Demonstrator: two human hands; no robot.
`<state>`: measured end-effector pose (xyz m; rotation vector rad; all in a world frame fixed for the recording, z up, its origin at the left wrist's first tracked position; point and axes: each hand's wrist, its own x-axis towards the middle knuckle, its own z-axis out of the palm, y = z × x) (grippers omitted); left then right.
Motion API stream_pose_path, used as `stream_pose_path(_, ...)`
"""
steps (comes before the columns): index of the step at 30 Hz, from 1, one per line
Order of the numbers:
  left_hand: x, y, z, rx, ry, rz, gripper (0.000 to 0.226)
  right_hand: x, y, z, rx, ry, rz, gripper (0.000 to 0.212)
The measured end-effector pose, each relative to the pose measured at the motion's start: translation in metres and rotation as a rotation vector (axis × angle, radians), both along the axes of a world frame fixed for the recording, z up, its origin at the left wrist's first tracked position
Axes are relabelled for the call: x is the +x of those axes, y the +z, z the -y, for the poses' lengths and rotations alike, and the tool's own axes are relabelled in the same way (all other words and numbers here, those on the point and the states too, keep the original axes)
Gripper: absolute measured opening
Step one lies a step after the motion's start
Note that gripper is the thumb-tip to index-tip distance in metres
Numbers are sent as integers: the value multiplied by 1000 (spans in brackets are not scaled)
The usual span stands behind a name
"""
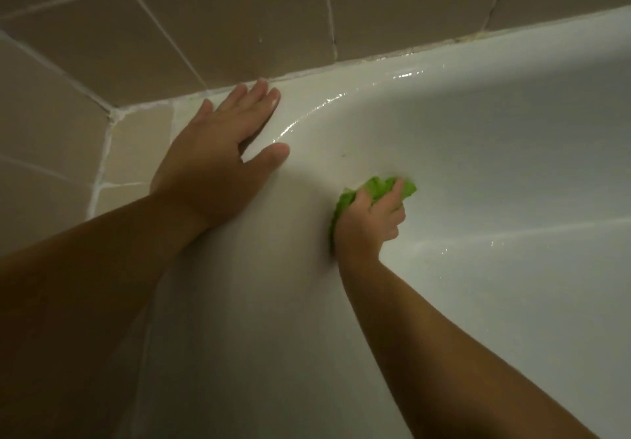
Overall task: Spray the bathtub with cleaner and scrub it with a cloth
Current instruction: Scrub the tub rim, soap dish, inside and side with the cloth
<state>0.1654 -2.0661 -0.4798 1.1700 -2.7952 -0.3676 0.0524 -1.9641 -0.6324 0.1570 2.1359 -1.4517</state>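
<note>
Under the right hand's curled fingers, cloth bunched and gripped, pressed on the tub wall, unscrubbed wet curve lying up-left of those fingertips, nearer the left hand, flat, fingers straight on the rim.

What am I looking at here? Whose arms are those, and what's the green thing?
The picture comes from a camera worn on a person's head, so you see what they see when they look down at their own arms. They are cleaning a white bathtub that sits in a corner of brown wall tiles. The left hand lies flat, fingers spread, on the tub's rim near the corner, probably to steady the person. The right hand grips a bunched green cloth and presses it against the tub's inner wall to scrub. The shiny streaks along the rim are wet spots. No spray bottle shows in this picture.
</note>
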Motion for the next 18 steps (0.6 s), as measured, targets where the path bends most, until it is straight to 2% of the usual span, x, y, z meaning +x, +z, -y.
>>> stream_pose_path(3, -2, 0, 1, 3, -15, -38, 61, 35, 41, 5, -194, 148, -402, 62)
stream_pose_path(5, -3, -2, 3, -3, -22, -67, 56, 40, 42, 5, -285, 210, -555, 63)
stream_pose_path(7, -5, -5, 3, 3, -19, -117, 55, 32, 24, 2, -323, 189, -624, 61)
stream_pose_path(9, -5, -6, 3, 23, -5, -172, 55, 21, -2, -5, -271, 125, -524, 62)
stream_pose_path(11, -7, -5, 2, 30, -3, -196, 54, 8, -26, -13, -153, 78, -329, 63)
stream_pose_path(15, -10, -4, 0, 30, -11, -208, 49, -14, -49, -25, 80, 126, -7, 61)
stream_pose_path(18, -15, -4, -3, 23, -22, -209, 49, -22, -46, -42, -6, 184, -22, 78)
